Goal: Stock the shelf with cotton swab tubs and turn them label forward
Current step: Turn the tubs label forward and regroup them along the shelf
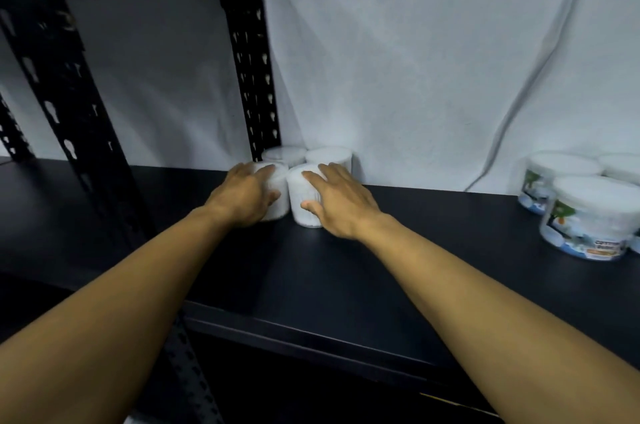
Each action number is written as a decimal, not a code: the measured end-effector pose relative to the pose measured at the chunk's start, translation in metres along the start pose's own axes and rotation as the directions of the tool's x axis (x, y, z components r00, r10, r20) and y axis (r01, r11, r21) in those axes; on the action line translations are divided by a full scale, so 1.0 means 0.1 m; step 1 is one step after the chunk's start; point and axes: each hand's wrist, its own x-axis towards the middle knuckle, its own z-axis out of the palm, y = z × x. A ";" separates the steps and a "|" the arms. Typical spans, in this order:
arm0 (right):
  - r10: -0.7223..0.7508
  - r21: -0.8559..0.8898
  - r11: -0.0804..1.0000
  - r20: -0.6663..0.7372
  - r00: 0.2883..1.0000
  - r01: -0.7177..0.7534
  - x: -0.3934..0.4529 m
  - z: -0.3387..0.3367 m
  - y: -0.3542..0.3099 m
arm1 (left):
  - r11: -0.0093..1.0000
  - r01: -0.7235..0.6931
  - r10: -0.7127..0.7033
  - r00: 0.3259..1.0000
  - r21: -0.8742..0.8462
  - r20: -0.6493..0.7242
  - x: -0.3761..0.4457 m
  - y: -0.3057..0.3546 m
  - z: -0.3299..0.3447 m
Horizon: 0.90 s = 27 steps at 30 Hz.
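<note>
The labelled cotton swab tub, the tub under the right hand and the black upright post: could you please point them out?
Labelled cotton swab tub (585,229): head view, printed label.
Tub under the right hand (300,196): head view, bare side wall.
Black upright post (252,60): head view, perforated face.

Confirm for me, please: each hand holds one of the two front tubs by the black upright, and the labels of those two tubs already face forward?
Not quite. The head view shows the left hand and right hand each on a front tub by the black upright, but only plain white sides face forward; no labels show.
</note>
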 end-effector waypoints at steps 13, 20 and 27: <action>0.005 0.116 0.993 -0.117 0.993 0.008 -0.47 -0.20 0.12 | 0.985 -0.053 0.045 0.998 -0.164 -0.053 -0.54 0.59 -0.20; 0.028 0.160 0.987 -0.058 0.998 -0.019 -1.27 -0.64 0.54 | 0.943 -0.186 0.177 0.982 -0.274 -0.058 -0.94 1.22 -0.22; 0.039 0.162 0.986 0.022 0.999 -0.042 -2.00 -1.12 0.94 | 0.880 -0.307 0.260 0.950 -0.362 -0.172 -1.26 1.88 -0.15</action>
